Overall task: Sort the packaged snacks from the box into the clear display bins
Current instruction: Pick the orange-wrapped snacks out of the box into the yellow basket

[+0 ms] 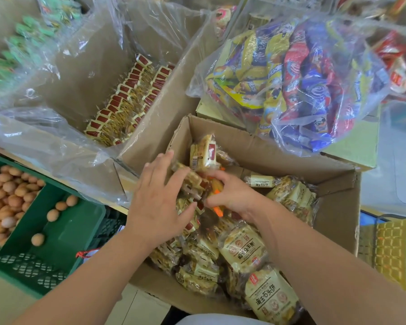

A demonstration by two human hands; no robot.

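Observation:
An open cardboard box point(333, 219) in front of me holds several cream-and-brown snack packets point(242, 249). My left hand point(157, 202) and my right hand point(232, 195) are both inside the box, pressed around a stack of these packets point(203, 156) from either side. The top packet of the stack stands upright above my fingers. To the upper left, a plastic-lined bin point(85, 73) holds two neat rows of the same red-labelled packets point(129, 99).
A green crate point(63, 233) with several brown eggs point(7, 195) sits at the left. A clear bag of colourful snacks point(302, 83) lies on a box at the upper right. More display bins with packets stand along the back.

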